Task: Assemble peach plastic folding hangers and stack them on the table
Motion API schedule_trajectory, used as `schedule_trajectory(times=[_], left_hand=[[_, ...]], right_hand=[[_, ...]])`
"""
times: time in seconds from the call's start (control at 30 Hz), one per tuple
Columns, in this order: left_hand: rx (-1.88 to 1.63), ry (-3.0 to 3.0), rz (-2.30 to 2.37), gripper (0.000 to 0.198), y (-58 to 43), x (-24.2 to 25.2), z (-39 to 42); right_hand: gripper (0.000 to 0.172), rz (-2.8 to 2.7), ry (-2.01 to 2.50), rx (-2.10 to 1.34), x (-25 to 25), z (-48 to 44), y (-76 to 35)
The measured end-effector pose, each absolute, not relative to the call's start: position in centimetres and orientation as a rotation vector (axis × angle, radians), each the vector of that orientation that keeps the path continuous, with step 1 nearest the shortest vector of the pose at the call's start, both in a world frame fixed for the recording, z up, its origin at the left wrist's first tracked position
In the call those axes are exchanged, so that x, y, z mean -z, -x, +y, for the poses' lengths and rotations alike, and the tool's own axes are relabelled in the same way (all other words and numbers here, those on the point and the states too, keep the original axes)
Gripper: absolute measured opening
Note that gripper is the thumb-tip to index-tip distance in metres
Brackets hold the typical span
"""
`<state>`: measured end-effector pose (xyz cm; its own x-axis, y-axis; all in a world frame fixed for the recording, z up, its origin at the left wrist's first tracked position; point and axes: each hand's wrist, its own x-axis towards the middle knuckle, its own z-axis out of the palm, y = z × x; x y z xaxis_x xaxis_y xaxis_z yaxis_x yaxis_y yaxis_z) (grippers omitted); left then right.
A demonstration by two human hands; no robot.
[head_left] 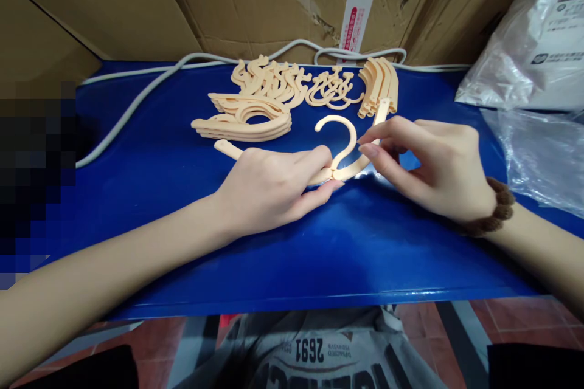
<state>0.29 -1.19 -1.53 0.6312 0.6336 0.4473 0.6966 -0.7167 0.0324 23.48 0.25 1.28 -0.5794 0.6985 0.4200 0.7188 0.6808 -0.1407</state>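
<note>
A cream plastic folding clothes hanger is held just above the blue table, its hook upright and its two arms angled up to either side. My left hand pinches it near the centre joint between thumb and fingers, covering much of the left arm. My right hand, with a brown band at the wrist, has thumb and fingertips closed at the hanger's right arm; part of that arm passes behind the fingers. Beyond the hanger lie a stack of folded hanger pieces and a group of loose hooks.
More curved cream pieces and a bundle of hanger arms sit at the back of the blue table. A white cable runs along the rear. Cardboard boxes stand behind; plastic bags lie at right.
</note>
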Motion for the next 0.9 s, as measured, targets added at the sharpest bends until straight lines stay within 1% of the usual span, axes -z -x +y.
schedule_trajectory(times=[0.47, 0.67, 0.83, 0.9], left_hand=[[0.654, 2.74, -1.016, 0.03, -0.25, 2.0, -1.06], [0.623, 2.732, -0.964, 0.031, -0.2, 2.01, -1.09], [0.646, 2.742, -0.847, 0.033, -0.15, 2.07, -0.78], [0.638, 2.738, -0.775, 0.03, -0.12, 2.08, -0.71]], right_hand=[[0.027, -2.548, 0.949, -0.026, -0.86, 0.6, -23.47], [0.029, -2.646, 0.854, 0.016, -0.64, 0.96, -23.46], [0.029, -2.65, 0.879, 0.02, -0.45, 1.03, -23.49], [0.029, -2.64, 0.915, 0.042, -0.4, 1.03, -23.48]])
